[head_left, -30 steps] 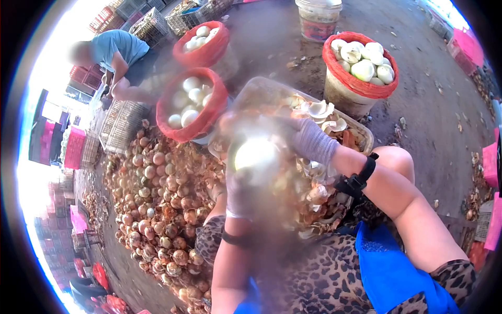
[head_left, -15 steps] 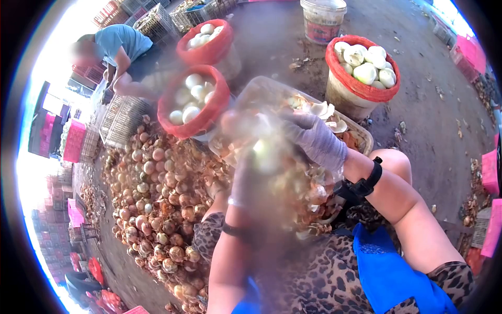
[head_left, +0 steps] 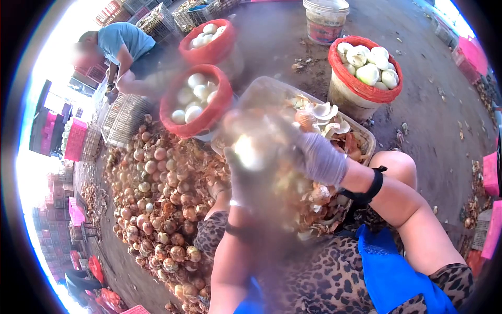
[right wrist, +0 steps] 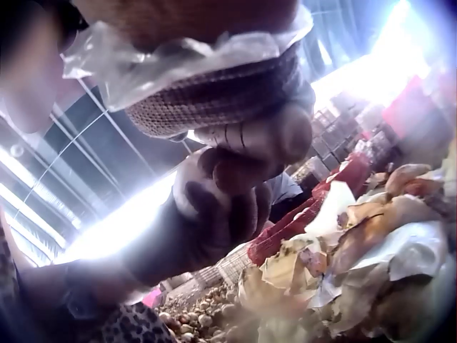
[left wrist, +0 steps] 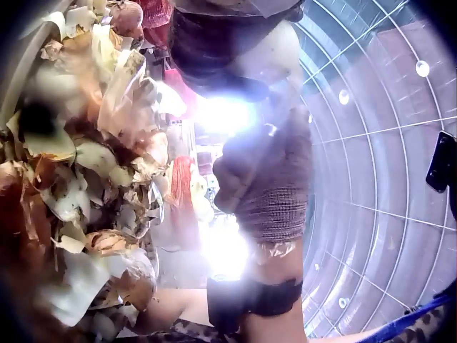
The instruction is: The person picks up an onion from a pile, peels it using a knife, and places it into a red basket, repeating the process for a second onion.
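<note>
In the head view, my gloved left hand holds a pale peeled onion, washed out by glare and blur. Close on its right is my gloved right hand, fingers reaching toward the onion. The left wrist view shows the onion under the dark glove, with the right hand just below, its fingers bent. Both hands meet in the right wrist view, the right hand above the left hand. I cannot tell what the right fingers hold. Beneath them sits a plastic tub of onion skins.
A large heap of unpeeled onions spreads at the left. Buckets with red mesh rims hold peeled onions, and another such bucket stands at the right. A lidded bucket is behind. Another person bends over crates.
My right hand has drawn slightly nearer my body. The pale onion's bright face shrank from view, then showed again a little to the left. A brown piece now shows in the tub.
</note>
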`<action>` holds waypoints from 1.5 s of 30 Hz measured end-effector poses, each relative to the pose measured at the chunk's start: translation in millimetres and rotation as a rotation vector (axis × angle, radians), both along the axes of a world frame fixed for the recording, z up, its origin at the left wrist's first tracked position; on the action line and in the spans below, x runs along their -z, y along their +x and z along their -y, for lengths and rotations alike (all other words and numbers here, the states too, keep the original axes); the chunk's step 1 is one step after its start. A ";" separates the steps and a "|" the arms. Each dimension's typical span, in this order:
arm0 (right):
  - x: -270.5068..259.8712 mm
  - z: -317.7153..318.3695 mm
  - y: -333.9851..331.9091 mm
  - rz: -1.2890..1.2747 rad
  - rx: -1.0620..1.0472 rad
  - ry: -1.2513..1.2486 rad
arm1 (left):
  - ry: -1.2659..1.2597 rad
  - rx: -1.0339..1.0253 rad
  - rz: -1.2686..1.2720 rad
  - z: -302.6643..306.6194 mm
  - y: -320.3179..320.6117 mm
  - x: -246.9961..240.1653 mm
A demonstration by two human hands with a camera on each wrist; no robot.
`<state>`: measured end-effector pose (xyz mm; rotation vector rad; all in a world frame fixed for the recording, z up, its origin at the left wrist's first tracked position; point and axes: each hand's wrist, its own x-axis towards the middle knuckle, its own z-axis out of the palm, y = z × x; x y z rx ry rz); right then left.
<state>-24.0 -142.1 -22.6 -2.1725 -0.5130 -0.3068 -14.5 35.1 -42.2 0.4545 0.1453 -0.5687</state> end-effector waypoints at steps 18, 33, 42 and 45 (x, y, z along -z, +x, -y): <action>7.8 15.4 23.7 0.186 0.088 0.062 | 0.298 0.015 0.166 8.0 -10.7 -30.8; -19.7 58.4 49.7 0.066 0.519 0.300 | 0.757 -0.041 0.589 21.9 -10.9 -59.2; -15.9 52.5 11.6 -0.284 0.213 -0.231 | 0.297 -0.046 0.175 -25.0 1.1 1.6; -14.5 58.4 8.5 -0.221 0.142 -0.238 | 0.266 -0.299 0.350 -21.4 11.4 -11.7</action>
